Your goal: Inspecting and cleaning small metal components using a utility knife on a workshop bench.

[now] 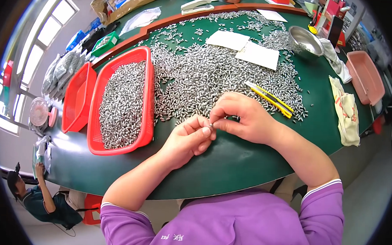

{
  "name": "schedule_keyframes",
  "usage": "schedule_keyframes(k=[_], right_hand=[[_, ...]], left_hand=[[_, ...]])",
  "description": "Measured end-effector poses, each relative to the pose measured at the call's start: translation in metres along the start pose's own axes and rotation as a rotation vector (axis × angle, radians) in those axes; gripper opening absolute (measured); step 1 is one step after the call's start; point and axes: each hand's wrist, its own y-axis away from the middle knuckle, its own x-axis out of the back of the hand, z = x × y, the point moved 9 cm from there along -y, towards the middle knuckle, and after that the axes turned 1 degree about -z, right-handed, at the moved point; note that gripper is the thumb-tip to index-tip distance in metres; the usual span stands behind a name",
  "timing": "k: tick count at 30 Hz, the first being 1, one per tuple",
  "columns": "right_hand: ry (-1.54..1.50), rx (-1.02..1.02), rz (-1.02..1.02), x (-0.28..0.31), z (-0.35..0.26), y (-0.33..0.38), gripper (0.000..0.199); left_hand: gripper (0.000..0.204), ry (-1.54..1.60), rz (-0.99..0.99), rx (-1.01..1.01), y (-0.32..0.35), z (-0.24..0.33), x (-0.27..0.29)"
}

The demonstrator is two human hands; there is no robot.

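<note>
Both my hands meet above the front of the green table [194, 174], close to the near edge of a wide heap of small silvery metal parts [197, 79]. My left hand [190, 139] is closed, thumb and fingers pinching a small metal part [211, 126]. From the right, my right hand [239, 117] pinches the same spot with thumb and forefinger. Fingertips hide most of the part. Left of my hands stands a red plastic basket [150, 99] filled with similar parts. A yellow utility knife [272, 100] lies on the heap beyond my right wrist.
White paper pieces [258, 55] lie on the heap. A metal bowl [306, 41], a cloth glove [346, 112] and a pink basket [365, 78] are at the right. Another red basket [78, 99] stands far left. A wooden strip [143, 34] borders the heap. A person [46, 199] sits at lower left.
</note>
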Motion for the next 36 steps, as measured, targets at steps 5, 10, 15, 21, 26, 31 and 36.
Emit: schedule_keyframes(k=[5, 10, 15, 21, 26, 31, 36], right_hand=[[0.126, 0.087, 0.015, 0.000, -0.010, -0.001, 0.011], [0.200, 0.137, 0.074, 0.002, -0.019, 0.001, 0.015], [0.235, 0.121, 0.142, 0.015, -0.019, 0.003, 0.018], [0.231, 0.180, 0.094, 0.009, -0.025, 0.004, 0.021], [0.181, 0.120, 0.079, 0.006, -0.019, 0.003, 0.020], [0.239, 0.039, 0.111, 0.014, -0.009, 0.005, 0.017], [0.658, -0.175, 0.231, 0.049, -0.005, 0.008, 0.019]], left_hand=[[0.010, 0.025, 0.033, 0.035, 0.001, -0.004, 0.005], [0.011, -0.023, 0.016, 0.031, 0.000, -0.004, 0.004], [0.011, -0.006, 0.033, 0.014, 0.000, -0.003, 0.002], [0.011, -0.043, 0.030, -0.021, -0.001, -0.003, 0.003], [0.009, -0.072, 0.059, -0.034, 0.001, -0.003, 0.005], [0.008, -0.057, 0.061, -0.050, -0.001, -0.002, 0.004], [0.005, -0.100, 0.072, -0.067, 0.000, 0.002, 0.003]])
